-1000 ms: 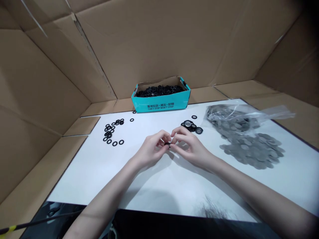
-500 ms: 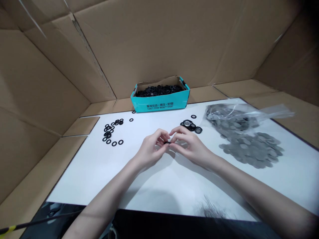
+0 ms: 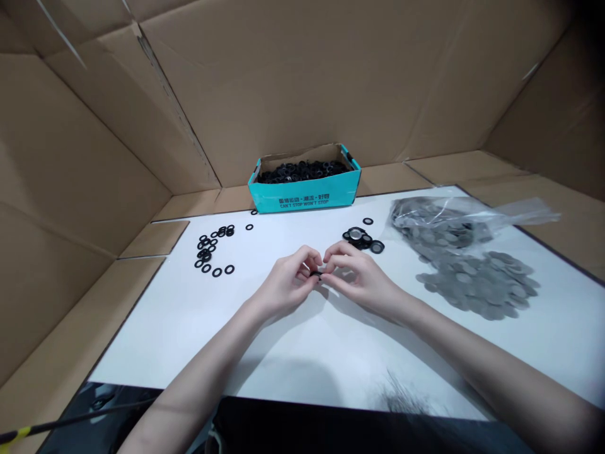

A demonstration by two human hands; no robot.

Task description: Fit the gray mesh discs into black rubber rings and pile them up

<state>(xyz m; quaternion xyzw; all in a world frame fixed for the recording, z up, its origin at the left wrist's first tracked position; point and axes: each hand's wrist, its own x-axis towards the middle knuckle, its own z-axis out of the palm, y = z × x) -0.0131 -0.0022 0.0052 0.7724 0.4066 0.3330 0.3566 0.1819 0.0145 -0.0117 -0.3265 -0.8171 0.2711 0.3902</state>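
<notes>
Between my fingertips, above the middle of the white board, is a small black ring [image 3: 316,274], mostly covered by the fingers. My left hand [image 3: 292,277] pinches it from the left, thumb below and fingers curled over. From the other side my right hand [image 3: 357,274] grips its edge with thumb and fingertips. Whether a grey disc sits inside the ring, I cannot tell. Just beyond my right hand lies a small pile of black rings with grey discs in them [image 3: 358,238]. Loose black rings [image 3: 217,272] form a curved group to the left.
A turquoise box [image 3: 307,197] full of black rings stands at the back. On the right, grey mesh-like discs [image 3: 482,284] spill from a clear plastic bag [image 3: 439,221]. Cardboard walls [image 3: 307,82] enclose the white board [image 3: 189,340] at the back and sides.
My hands stay in nearly the same place. The fingertips have shifted slightly on the black ring, and the right fingers sit a little differently. Nothing else has visibly moved.
</notes>
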